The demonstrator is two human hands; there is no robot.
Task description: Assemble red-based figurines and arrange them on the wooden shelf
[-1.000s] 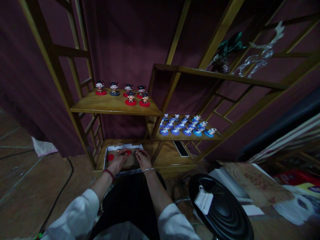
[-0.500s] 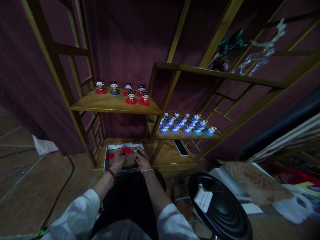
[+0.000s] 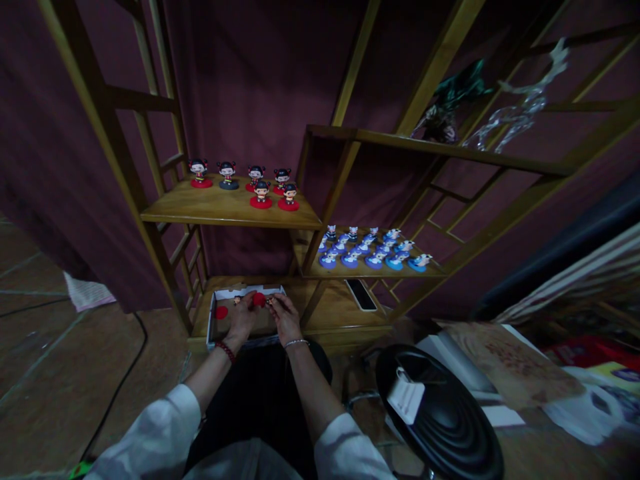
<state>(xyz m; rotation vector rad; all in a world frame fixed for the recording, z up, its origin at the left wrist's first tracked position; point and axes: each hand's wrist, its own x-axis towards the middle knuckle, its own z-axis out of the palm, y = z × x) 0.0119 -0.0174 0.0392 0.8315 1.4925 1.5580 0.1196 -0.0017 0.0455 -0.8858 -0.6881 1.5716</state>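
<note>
As hands (image 3: 243,317) draw closer, red disc (image 3: 259,299) — now beside small figurine (image 3: 269,301)

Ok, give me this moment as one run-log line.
left hand: holding red disc | right hand: pinching small piece, details unclear | open box: second red disc inside | upper-left shelf: six figurines

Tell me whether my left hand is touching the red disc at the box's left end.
Apart. The head view shows a strip of the box floor between the red disc and the left hand.
</note>
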